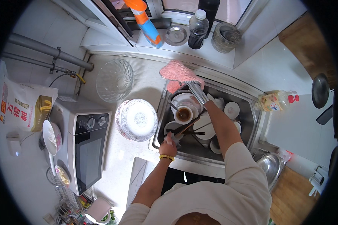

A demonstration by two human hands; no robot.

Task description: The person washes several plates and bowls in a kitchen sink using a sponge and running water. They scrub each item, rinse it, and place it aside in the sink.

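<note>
Over the near left edge of the steel sink, my left hand closes around a pale crumpled piece, perhaps film or cloth. Just beyond it, several chopsticks lie across the dishes. My right hand reaches to the far side of the sink, at a patterned white dish. The metal faucet hides most of that hand, so its grip is unclear. A small white bowl of brown liquid with a spoon sits between my hands. White bowls fill the sink's middle.
A pink towel drapes over the faucet. Left of the sink stand stacked patterned plates, a glass bowl and a microwave. A detergent bottle lies at the right. A dark-liquid bottle and stone mortar line the sill.
</note>
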